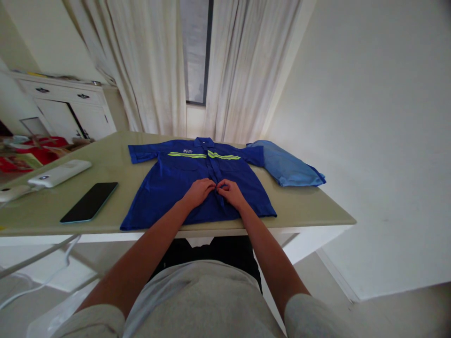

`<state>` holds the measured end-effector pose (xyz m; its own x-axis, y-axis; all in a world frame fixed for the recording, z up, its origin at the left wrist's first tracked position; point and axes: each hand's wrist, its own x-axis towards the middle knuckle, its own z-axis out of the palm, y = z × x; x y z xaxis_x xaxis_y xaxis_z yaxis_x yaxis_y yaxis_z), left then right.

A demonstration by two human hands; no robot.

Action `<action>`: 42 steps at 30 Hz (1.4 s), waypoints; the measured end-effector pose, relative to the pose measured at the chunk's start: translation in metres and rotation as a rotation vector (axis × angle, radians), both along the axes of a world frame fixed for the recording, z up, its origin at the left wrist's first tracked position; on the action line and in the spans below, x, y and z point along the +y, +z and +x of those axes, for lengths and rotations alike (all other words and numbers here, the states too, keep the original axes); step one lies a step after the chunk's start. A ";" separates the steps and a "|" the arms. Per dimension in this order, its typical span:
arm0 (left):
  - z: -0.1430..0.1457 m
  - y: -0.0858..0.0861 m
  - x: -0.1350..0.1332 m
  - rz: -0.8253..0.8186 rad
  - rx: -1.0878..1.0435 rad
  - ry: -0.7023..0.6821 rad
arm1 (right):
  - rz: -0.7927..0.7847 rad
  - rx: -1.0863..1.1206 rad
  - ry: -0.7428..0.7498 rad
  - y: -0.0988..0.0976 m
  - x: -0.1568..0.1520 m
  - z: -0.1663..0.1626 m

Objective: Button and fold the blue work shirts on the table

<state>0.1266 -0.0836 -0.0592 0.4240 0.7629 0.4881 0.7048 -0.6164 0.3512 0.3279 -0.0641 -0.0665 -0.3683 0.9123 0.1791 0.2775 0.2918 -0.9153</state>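
Observation:
A blue short-sleeved work shirt (172, 183) lies spread face up on the table, its collar at the far side. Yellow-green reflective strips cross the chest, and a small white logo sits above the left one. My left hand (200, 191) pinches the shirt's front placket from the left, about halfway down. From the right, my right hand (230, 191) pinches the same placket, fingertips almost meeting those of the left. The cloth bunches slightly between them. Any button there is hidden by my fingers.
A folded light blue garment (285, 164) lies by the shirt's right sleeve. On the left are a dark phone (89, 203) and a white device (59, 172) with a cable. The greenish tabletop (310, 209) ends near a wall at right. Curtains (151, 70) hang behind.

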 end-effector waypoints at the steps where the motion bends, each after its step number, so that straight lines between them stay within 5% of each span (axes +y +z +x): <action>1: -0.001 0.000 0.001 -0.019 0.010 -0.002 | 0.015 -0.015 -0.005 0.000 0.000 0.000; 15: 0.000 -0.002 0.002 -0.265 -0.236 0.081 | 0.119 -0.257 -0.077 0.000 0.001 -0.009; 34: -0.002 0.004 0.004 -0.295 -0.071 0.026 | 0.037 -0.112 -0.082 -0.005 0.012 -0.008; 42: 0.000 0.007 -0.006 -0.019 0.155 0.061 | 0.178 -0.222 -0.090 -0.003 0.006 -0.009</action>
<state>0.1267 -0.0894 -0.0521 0.4454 0.7981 0.4058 0.7873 -0.5649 0.2469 0.3187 -0.0580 -0.0699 -0.3356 0.9045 0.2633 0.4972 0.4075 -0.7660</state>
